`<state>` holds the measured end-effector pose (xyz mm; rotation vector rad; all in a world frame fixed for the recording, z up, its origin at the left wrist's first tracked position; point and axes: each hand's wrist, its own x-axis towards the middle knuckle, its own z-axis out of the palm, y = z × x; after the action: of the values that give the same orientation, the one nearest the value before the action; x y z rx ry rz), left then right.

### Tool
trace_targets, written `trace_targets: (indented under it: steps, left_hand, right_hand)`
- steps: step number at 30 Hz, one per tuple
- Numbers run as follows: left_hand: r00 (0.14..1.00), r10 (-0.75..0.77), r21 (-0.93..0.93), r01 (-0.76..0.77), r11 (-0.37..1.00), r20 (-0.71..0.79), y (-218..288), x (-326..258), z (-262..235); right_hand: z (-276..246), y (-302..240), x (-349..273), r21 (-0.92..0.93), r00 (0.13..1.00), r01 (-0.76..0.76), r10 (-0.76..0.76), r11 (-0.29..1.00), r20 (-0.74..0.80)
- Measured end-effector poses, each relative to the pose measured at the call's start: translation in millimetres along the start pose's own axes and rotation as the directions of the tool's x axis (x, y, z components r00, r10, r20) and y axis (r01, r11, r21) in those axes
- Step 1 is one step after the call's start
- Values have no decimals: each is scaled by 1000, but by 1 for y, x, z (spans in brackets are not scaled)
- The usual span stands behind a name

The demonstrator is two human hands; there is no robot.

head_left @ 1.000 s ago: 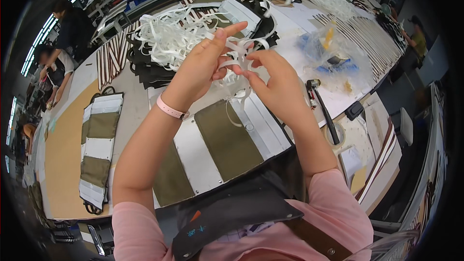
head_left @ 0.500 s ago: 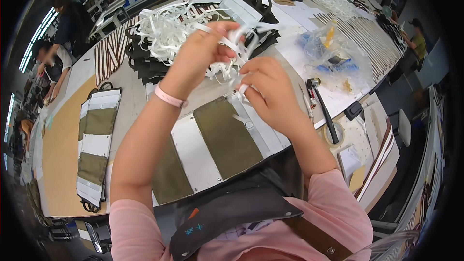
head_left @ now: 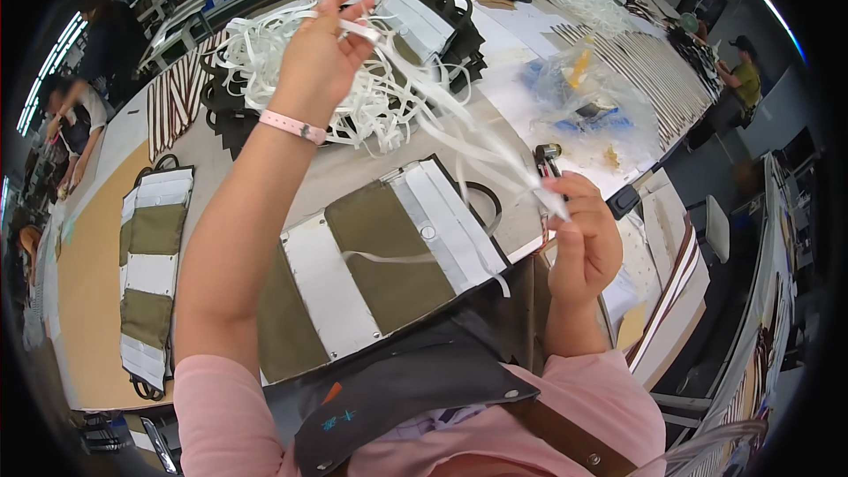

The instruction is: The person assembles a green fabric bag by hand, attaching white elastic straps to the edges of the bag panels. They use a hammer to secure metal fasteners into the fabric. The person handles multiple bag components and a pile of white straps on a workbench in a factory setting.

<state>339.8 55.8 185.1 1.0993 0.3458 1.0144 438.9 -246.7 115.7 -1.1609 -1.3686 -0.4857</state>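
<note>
Here, a bundle of long, flat, glossy white ribbons [head_left: 477, 134] stretches diagonally through the air between the person's two bare hands, blurred along much of its length. The left hand [head_left: 329, 42], raised in front of a tangled heap of white ribbon [head_left: 256, 57], has its fingers loosely curled around the bundle's upper end; a pale pink band [head_left: 292, 126] circles that wrist. Lower down, the right hand [head_left: 585, 234] pinches the other end between thumb and bent fingers, near a small black plastic object [head_left: 624, 201]. Below the ribbons, a wide olive-and-white striped fabric panel [head_left: 386, 238] with a dark looped handle [head_left: 486, 205] lies flat on the table, close to the person's body. A narrower olive-and-white folded piece [head_left: 152, 272] lies well apart, on the left.
</note>
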Motion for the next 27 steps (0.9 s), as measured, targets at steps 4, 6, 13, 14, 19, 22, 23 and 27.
trace_targets:
  steps: [4,6,13,14,19,22,23,27]
  left_hand:
    - [997,44,-56,-48,997,-60,13,15,-1]
    - [994,88,-72,-93,993,-67,21,18,9]
    - [963,270,78,-270,960,9,42,80,-45]
    - [967,251,101,-247,964,-29,44,83,-49]
    - [969,216,1,-218,976,-119,37,35,-11]
    - [988,124,-100,-133,986,-89,31,-1,8]
    - [994,106,-147,-109,983,-29,27,-5,4]
    - [987,94,-249,-61,967,127,30,-22,-5]
  right_hand:
    - [-4,8,-15,301,967,-252,252,920,40]
    - [-2,6,-14,348,956,-294,281,890,89]
    - [-8,-6,-11,358,803,-528,314,770,506]
    - [-9,-6,-11,312,783,-525,305,792,542]
    - [-3,-2,-16,132,712,-560,393,818,583]
    - [17,9,-25,-32,632,-656,571,754,524]
    - [25,13,-29,-57,681,-609,558,792,474]
    - [58,16,-30,-156,859,-355,388,922,335]
